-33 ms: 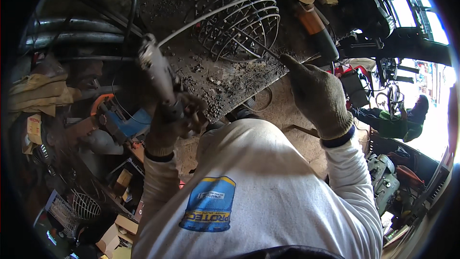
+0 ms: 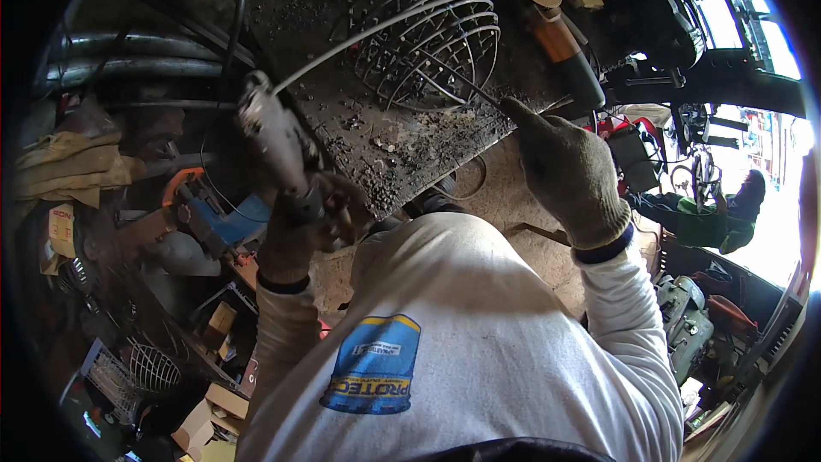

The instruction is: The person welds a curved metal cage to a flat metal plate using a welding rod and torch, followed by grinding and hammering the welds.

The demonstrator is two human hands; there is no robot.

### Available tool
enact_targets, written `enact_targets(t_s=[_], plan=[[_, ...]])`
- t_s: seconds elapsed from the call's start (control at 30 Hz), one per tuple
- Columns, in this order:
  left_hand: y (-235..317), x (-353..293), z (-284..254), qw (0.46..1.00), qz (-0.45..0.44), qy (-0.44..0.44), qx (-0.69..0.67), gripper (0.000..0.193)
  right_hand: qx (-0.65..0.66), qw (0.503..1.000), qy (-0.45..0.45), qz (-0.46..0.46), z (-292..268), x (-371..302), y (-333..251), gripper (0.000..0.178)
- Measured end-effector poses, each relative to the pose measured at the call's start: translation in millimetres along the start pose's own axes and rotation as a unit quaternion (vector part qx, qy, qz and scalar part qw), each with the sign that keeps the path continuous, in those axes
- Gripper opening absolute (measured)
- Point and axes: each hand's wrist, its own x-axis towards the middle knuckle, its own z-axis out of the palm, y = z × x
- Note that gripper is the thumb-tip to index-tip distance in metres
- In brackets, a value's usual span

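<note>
1. Clamp-like tool (image 2: 278,150), head view: qty 1, left of the wire cage (image 2: 419,34), on the person's side. Left hand (image 2: 299,235) wrapped round its handle; blurry.
2. Right hand (image 2: 569,171): gloved, narrow grip on 1 thin dark rod (image 2: 462,78) slanting up-left toward cage; contact unclear.
3. Other counts: 1 cage, 1 long pale rod (image 2: 385,22), 1 orange-bodied grinder (image 2: 556,38) right of cage.
4. Edges: table (image 2: 428,128) edge runs diagonally, person's side of cage. Tool-to-cage gap open, dark scraps (image 2: 380,192) below.
5. Tool axis: hand to up-left, head pointing away from person, left of cage. Pale rod meets head; can't tell if clamped.
</note>
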Motion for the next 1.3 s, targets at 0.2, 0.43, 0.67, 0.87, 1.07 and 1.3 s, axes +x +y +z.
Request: enact_targets(t_s=[0.2,0.43,0.67,0.87,1.07,1.3], plan=[[-6,-18,-11,0.998,0.049,0.044,-0.012,0.046,-0.008,1.000,-0.023,0.015,-4,1,-3,0.040],[-9,-2,-23,0.978,-0.032,-0.089,-0.187,0.050,0.018,1.000,0.005,-0.005,-1,0,3,0.041],[-29,-10,-42,0.986,0.058,0.014,-0.156,0.063,0.016,0.997,-0.069,0.017,-18,10,17,0.043],[-46,-4,-22,0.988,0.125,0.064,-0.063,0.073,-0.040,0.986,-0.144,-0.077,-37,30,43,0.029],[-17,-9,8,0.983,0.089,0.146,0.066,0.057,-0.133,0.977,-0.027,-0.164,-18,19,54,0.014],[25,29,67,0.994,0.061,0.080,0.041,0.062,-0.104,0.979,-0.025,-0.171,-24,25,57,0.043]])
